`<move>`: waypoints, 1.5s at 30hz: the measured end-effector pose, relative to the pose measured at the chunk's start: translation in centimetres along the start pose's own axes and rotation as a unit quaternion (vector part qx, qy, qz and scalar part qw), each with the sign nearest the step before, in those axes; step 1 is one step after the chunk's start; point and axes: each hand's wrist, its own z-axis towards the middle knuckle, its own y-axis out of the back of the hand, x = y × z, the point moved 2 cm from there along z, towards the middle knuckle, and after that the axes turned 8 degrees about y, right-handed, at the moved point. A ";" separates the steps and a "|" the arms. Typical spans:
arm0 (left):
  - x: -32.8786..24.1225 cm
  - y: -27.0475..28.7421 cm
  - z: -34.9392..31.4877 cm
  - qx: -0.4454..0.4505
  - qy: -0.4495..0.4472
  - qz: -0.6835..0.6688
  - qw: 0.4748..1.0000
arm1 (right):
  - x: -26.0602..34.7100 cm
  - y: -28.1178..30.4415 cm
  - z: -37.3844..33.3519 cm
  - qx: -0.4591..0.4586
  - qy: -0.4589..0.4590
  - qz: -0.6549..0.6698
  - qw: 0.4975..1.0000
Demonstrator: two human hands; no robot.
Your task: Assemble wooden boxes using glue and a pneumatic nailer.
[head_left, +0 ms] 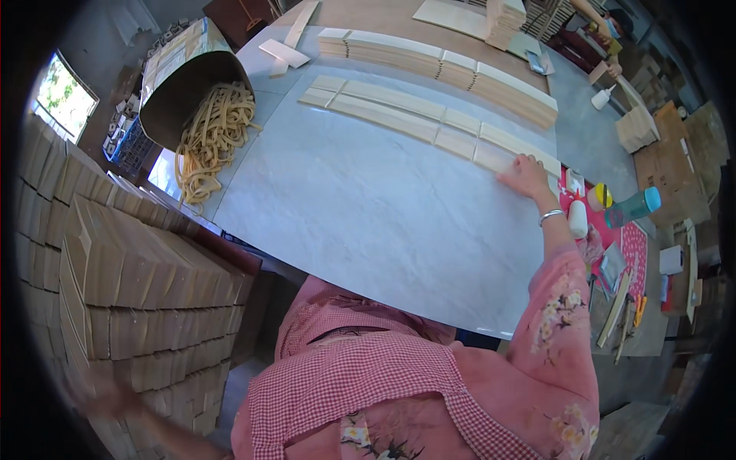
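Two rows of thin pale wooden boards (383,119) lie end to end on the white marbled tabletop (368,207). At the right end of the nearer row is my right hand (526,178), its bent fingers and thumb around the end board (492,159). A silver bangle circles that wrist. Down at the lower left, my left hand (107,397) is smeared by motion beside the stacked wooden boards (153,276). Its fingers cannot be made out, nor whether it touches the stack.
Behind the rows stand board stacks (498,86). A tipped container (165,96) spills tan bands (211,134) at left. A white bottle (577,218), yellow-lidded jar (600,197) and teal-capped bottle (632,208) sit at right. A co-worker's hand (613,67) shows far right.
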 end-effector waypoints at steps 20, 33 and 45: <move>-62.2 -17.2 -10.4 0.458 -0.328 -0.401 0.722 | 3.4 9.0 -18.2 -0.130 0.141 0.037 0.981; -53.6 -11.3 -10.3 0.620 -0.403 -0.393 0.546 | 11.9 2.7 -13.3 -0.020 0.074 0.040 0.996; -52.0 -10.9 -12.4 0.688 -0.323 -0.530 0.377 | 17.1 3.5 -13.7 0.015 0.258 0.245 0.934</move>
